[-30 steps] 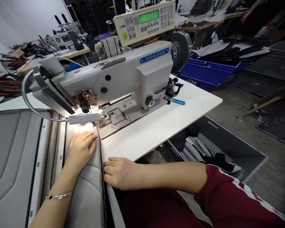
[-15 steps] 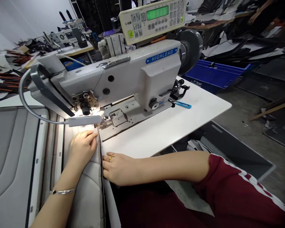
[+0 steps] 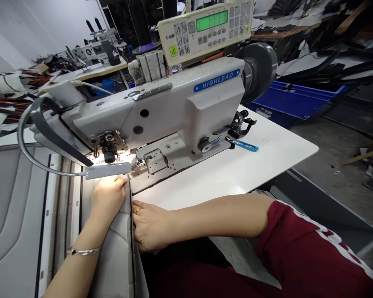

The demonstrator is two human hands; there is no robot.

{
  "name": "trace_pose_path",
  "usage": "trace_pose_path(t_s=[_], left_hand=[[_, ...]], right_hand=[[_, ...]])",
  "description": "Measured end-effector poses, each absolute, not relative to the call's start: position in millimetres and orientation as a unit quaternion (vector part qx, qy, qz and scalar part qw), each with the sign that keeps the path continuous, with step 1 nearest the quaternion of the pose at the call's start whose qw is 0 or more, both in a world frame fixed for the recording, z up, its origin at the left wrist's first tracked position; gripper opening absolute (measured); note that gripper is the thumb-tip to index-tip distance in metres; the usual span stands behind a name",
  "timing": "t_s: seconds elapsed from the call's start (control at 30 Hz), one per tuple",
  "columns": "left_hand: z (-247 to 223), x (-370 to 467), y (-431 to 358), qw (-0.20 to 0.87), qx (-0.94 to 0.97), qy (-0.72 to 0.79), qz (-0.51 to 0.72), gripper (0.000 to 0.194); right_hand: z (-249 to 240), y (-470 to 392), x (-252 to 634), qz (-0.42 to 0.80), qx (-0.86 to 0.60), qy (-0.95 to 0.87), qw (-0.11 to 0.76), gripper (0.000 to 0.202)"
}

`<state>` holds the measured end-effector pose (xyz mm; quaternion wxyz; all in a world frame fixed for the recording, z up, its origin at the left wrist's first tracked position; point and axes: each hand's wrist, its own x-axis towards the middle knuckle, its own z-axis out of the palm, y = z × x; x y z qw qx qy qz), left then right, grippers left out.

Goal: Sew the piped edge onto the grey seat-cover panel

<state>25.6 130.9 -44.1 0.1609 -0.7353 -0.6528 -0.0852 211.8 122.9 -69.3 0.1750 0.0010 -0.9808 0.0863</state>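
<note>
Panel [image 3: 119,238] lies under L hand [image 3: 108,198] & just left of R hand [image 3: 153,225]; long axis approx near-far, right edge running far twd machine [image 3: 161,109] head, far end partly hidden by lamp [image 3: 108,170]. L hand's closer to that end: on top of panel, fingers bent, can't tell if pinching. R hand's further near, by table [image 3: 180,190], fingers against panel's right edge; tips partly hidden, grip n/c.
</note>
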Motion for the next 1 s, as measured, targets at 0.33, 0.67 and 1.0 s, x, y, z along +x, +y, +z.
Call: trace_pose_path(t_s=[0.33, 0.67, 1.0], left_hand=[[-35.8, 11.1, 109.5, 0.054, -0.79, -0.6, -0.118, 0.031], [-50.6, 16.2, 88.2, 0.102, -0.785, -0.587, -0.171, 0.035], [-51.9, 20.4, 109.4, 0.155, -0.761, -0.616, -0.133, 0.031]], right_hand=[[-74.2, 112.2, 210.6, 0.05, 0.021, -0.959, 0.278, 0.025], [-64.8, 118.0, 208.2, 0.04, 0.025, -0.974, 0.222, 0.024], [-78.4, 128.3, 202.1, -0.007, -0.005, -0.942, 0.335, 0.02]])
